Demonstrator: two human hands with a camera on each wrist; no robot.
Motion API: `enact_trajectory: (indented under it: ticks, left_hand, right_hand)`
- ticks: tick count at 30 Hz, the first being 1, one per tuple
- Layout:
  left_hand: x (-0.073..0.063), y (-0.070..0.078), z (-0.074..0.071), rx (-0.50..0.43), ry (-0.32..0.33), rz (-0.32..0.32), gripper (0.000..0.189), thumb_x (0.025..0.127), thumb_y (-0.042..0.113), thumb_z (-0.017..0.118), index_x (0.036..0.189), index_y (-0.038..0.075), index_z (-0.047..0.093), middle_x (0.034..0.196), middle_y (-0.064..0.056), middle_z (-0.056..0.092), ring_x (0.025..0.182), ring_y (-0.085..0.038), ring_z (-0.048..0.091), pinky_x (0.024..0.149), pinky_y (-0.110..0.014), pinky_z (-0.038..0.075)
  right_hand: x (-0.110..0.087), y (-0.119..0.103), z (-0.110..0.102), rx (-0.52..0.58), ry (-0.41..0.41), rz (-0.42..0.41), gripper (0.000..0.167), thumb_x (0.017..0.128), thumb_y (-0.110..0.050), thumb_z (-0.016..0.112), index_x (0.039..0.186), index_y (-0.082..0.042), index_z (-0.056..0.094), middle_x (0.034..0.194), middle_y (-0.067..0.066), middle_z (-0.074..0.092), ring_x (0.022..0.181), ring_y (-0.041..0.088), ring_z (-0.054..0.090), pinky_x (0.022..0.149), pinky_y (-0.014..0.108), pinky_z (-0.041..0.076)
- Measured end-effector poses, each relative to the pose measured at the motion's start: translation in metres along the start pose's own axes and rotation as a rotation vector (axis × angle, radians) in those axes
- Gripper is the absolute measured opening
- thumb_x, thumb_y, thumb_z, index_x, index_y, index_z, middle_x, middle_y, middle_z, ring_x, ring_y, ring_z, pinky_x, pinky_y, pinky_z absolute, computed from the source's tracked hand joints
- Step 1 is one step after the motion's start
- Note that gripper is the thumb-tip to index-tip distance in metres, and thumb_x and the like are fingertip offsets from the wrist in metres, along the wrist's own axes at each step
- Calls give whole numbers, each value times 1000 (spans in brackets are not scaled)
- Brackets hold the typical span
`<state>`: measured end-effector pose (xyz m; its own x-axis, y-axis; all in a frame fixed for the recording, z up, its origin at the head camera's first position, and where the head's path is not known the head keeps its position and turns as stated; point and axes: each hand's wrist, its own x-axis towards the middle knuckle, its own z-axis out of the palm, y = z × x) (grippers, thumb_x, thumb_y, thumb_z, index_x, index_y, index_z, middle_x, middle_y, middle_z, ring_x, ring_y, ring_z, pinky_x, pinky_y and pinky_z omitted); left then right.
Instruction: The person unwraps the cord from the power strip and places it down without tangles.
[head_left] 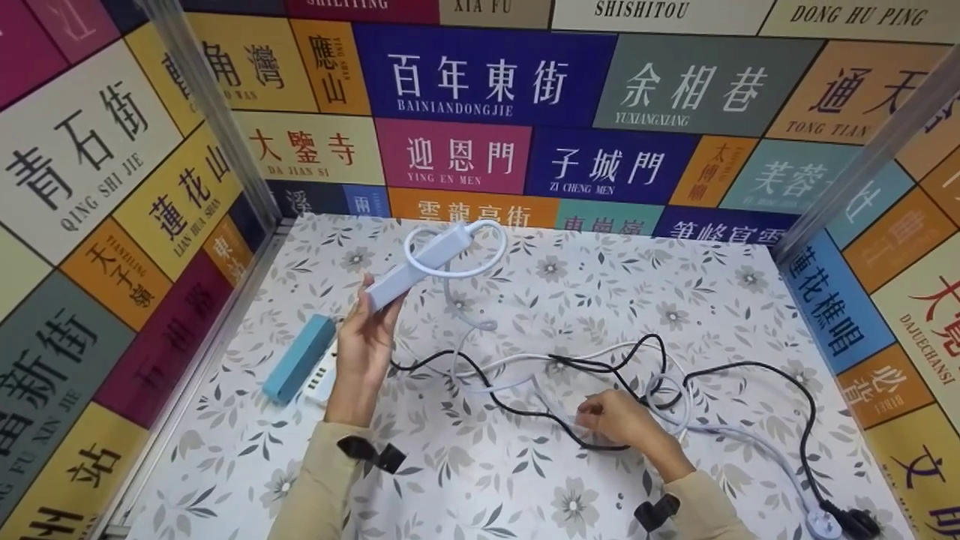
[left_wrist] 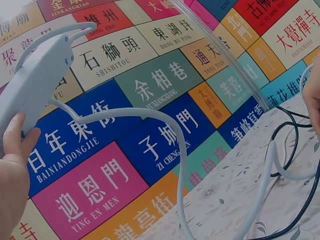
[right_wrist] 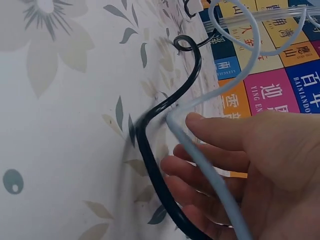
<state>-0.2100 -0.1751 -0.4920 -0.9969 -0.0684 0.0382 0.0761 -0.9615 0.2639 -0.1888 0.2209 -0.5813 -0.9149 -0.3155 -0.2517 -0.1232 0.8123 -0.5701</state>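
Observation:
My left hand grips a white power strip by its lower end, raised and tilted above the table. The strip's white cord loops round its upper end and hangs down to the table. My right hand is low over the table at the cords, its fingers loosely bent. In the right wrist view the white cord runs across its fingers, with the thumb tip close beside it. A black cord passes next to the fingertips.
A teal bar-shaped block and another white power strip lie left of my left forearm. White and black cords tangle right of centre. A white plug and a black plug lie at the near right. Printed panels enclose the table.

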Motion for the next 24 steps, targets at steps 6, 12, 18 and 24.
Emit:
enact_trajectory:
  ticks: [6,12,18,24]
  left_hand:
    - [-1,0,0,7,-9,0,43,101,11,54,142,9,42,137,-21,42,115,-32,67,103,-30,56]
    - [-2,-2,3,17,-20,-11,41,100,11,57,139,7,45,138,-20,39,116,-31,66,103,-30,56]
    - [-1,-3,2,-13,-13,-16,35,98,9,60,132,5,53,135,-23,44,115,-34,66,102,-32,57]
    - [-1,-3,1,-10,-15,-24,33,98,8,60,131,6,55,137,-22,41,116,-34,66,103,-32,56]
  right_hand:
    - [1,-14,-5,-10,94,-24,23,93,-20,71,109,-4,76,96,7,75,83,18,67,72,36,60]
    - [7,-34,2,33,291,-146,20,92,-14,72,111,-8,76,103,5,74,90,22,70,75,35,61]
    - [13,-51,12,159,388,-366,35,90,-3,71,125,-2,68,114,11,70,98,30,66,75,36,61]
    - [22,-64,16,266,342,-489,43,92,0,67,134,-1,60,124,16,66,101,33,66,76,34,62]
